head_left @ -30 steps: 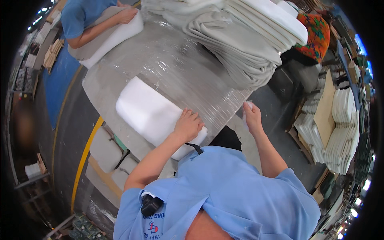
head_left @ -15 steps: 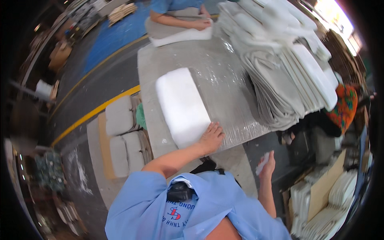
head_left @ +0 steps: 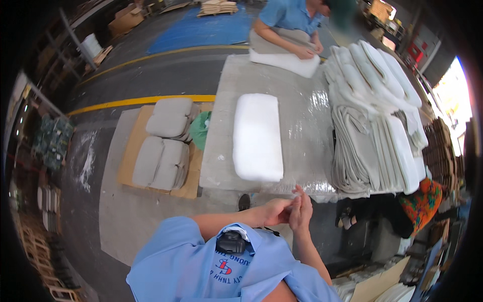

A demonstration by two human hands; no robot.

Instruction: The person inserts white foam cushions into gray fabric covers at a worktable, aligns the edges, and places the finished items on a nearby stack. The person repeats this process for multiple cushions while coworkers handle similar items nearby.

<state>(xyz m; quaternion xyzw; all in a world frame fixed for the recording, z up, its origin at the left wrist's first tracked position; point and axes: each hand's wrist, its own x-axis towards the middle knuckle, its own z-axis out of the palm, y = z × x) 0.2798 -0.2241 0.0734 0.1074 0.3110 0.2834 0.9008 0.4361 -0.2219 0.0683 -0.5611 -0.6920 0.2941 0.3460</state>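
Left hand (head_left: 276, 212) against right hand (head_left: 300, 212) — white pad (head_left: 258, 138) beyond.

Left forearm (head_left: 226, 220), one: bare, lay nearly crosswise. Left hand (head_left: 276, 212), one: fingers bent, met the right. Right forearm (head_left: 310, 255), one: bare, slanted forward and inward. Right hand (head_left: 301, 212), one: fingers mostly extended, pointed forward. Hands were together; the space between the palms was hidden.
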